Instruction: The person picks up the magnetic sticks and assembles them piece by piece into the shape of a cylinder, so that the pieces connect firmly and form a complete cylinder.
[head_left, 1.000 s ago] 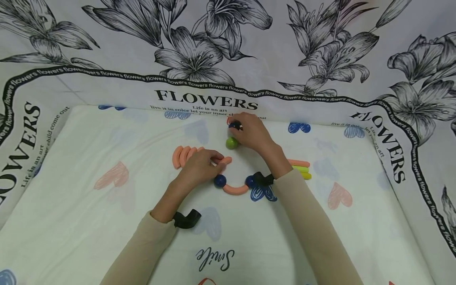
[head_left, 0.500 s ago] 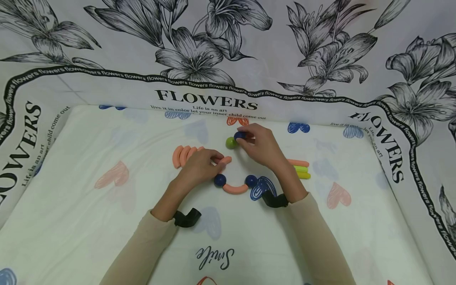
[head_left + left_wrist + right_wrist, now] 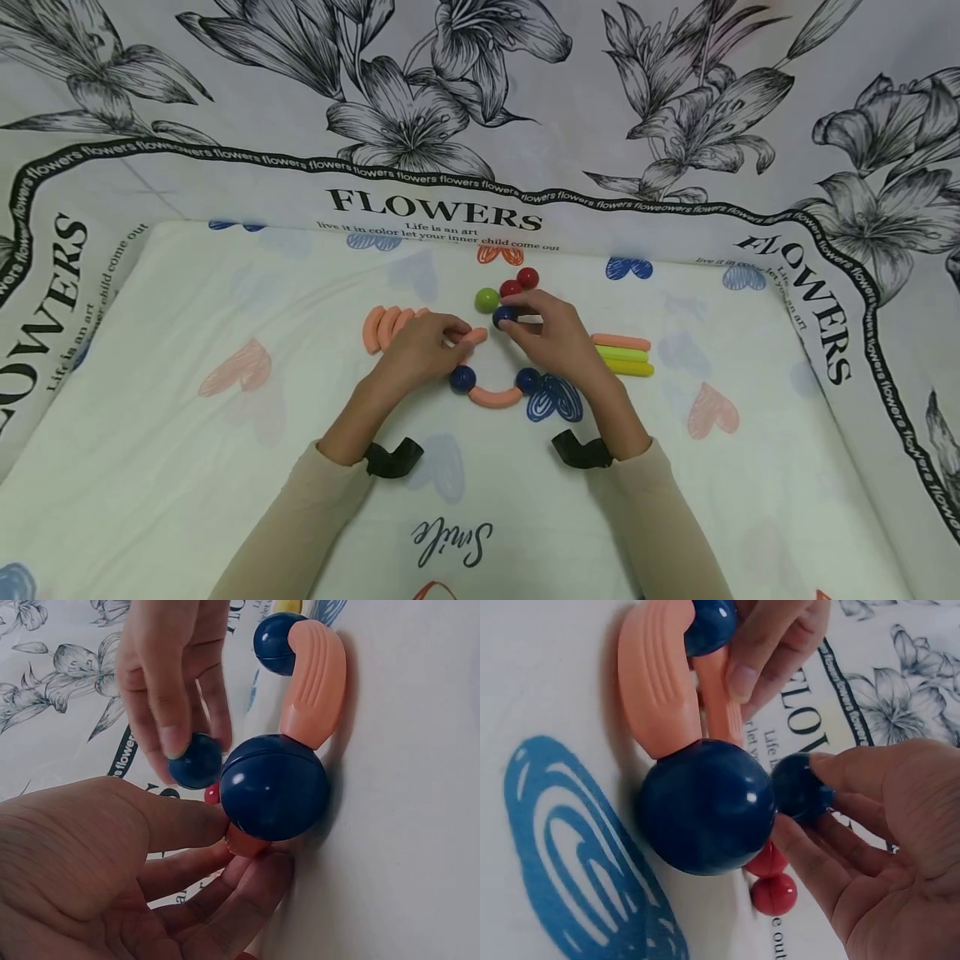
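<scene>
"What's at the far left?"

"A row of coral arcs [image 3: 379,330] on the white cloth [image 3: 150,417], partly covered by the left hand [image 3: 420,354]."

"And that hand, is it holding anything?"

"Yes, thumb and fingers pinch the pinched coral arc [image 3: 476,337]. It pokes out beyond the fingertips, to the hand's right, slanting away from the person."

"Anything touching it?"

"The left blue ball [image 3: 462,380], just below those fingertips, meets its near end. From there the lower coral arc [image 3: 495,400] curves across to the right blue ball [image 3: 528,381], touching both."

"What about beyond the hands?"

"A green ball [image 3: 487,300] sits past the tip of the pinched arc, with two red balls [image 3: 519,283] just beside it, touching each other."

"Where's the other dark ball?"

"The gripped blue ball [image 3: 504,317] is at the fingertips of the right hand [image 3: 553,337], on that hand's left side, between thumb and fingers. It's near the pinched arc's far end, but apart from it."

"And farthest right?"

"Three straight bars [image 3: 628,355], orange, yellow-green and yellow, lie side by side past the right hand, their left ends partly hidden."
</scene>
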Tool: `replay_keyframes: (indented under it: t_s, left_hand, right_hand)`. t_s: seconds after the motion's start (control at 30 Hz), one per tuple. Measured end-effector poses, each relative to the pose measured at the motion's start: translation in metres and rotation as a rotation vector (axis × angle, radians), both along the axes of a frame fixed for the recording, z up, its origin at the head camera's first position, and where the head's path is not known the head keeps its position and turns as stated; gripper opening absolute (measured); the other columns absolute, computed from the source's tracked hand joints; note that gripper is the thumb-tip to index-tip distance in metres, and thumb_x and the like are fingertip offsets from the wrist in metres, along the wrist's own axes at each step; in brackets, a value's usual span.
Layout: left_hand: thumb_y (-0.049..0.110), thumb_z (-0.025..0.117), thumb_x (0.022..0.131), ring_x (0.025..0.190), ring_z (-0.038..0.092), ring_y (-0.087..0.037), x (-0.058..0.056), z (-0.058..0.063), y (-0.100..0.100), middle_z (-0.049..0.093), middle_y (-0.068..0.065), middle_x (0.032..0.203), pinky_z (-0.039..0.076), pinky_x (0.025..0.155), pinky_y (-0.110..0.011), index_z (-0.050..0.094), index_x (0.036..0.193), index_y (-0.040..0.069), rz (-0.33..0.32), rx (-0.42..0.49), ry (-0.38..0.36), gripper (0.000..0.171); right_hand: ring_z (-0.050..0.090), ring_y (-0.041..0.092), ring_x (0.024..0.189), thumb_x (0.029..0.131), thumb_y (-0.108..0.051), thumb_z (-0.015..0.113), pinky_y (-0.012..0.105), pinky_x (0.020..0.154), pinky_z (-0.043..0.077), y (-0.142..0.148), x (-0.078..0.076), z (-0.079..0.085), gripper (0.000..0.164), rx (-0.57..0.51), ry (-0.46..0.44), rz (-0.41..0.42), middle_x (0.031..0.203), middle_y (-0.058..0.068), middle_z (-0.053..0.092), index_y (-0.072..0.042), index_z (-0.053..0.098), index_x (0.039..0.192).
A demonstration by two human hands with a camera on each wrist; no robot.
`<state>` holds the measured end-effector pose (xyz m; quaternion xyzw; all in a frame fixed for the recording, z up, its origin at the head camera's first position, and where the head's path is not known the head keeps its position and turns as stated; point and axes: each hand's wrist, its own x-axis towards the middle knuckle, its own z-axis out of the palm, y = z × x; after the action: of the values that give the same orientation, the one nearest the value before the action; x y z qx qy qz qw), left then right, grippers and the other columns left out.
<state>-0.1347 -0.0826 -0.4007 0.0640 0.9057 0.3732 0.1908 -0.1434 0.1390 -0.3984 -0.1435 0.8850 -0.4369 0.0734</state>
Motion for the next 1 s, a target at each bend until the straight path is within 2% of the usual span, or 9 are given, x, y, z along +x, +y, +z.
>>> replay_keyframes:
  t_s: [0.23,0.43,0.53,0.7,1.0]
  left_hand:
    - [0.026,0.07,0.101,0.094,0.067,-0.02,0.0,0.002,-0.002,0.077,-0.007,0.114,0.051,0.075,-0.029,0.074,0.13,0.011,-0.004,0.018,0.008,0.033]
    - [0.025,0.069,0.102,0.087,0.065,-0.019,0.001,0.004,-0.002,0.076,-0.008,0.107,0.049,0.07,-0.027,0.074,0.13,0.01,-0.006,0.029,-0.003,0.033]
    - [0.03,0.069,0.102,0.085,0.065,-0.018,0.001,0.005,-0.001,0.076,-0.007,0.105,0.049,0.07,-0.027,0.074,0.129,0.01,-0.003,0.027,-0.003,0.034]
    - [0.038,0.069,0.103,0.088,0.068,-0.019,0.001,0.003,-0.001,0.077,-0.007,0.104,0.05,0.072,-0.027,0.075,0.126,0.009,-0.006,0.014,0.007,0.038]
    - [0.036,0.07,0.102,0.088,0.067,-0.019,0.001,0.001,0.003,0.076,-0.007,0.104,0.05,0.071,-0.027,0.075,0.127,0.009,0.008,0.011,-0.005,0.037]
  right_hand:
    - [0.068,0.028,0.128,0.099,-0.012,0.075,0.043,0.101,0.06,-0.001,-0.001,-0.009,0.036,-0.029,-0.019,0.018,0.135,0.01,0.069,-0.007,0.069,0.134]
    - [0.07,0.027,0.126,0.098,-0.011,0.075,0.041,0.101,0.06,-0.002,-0.002,-0.015,0.038,-0.004,-0.03,0.029,0.135,0.01,0.07,-0.007,0.068,0.136]
    - [0.07,0.027,0.125,0.099,-0.012,0.075,0.04,0.101,0.06,-0.003,-0.002,-0.018,0.039,0.011,-0.026,0.043,0.135,0.011,0.07,-0.006,0.067,0.136]
    - [0.071,0.028,0.124,0.099,-0.01,0.075,0.041,0.101,0.06,-0.004,-0.001,-0.019,0.039,0.01,-0.024,0.056,0.134,0.013,0.071,-0.004,0.067,0.136]
    - [0.072,0.027,0.124,0.099,-0.013,0.075,0.042,0.103,0.06,-0.002,0.0,-0.02,0.039,0.048,-0.022,0.052,0.133,0.012,0.072,-0.006,0.067,0.136]
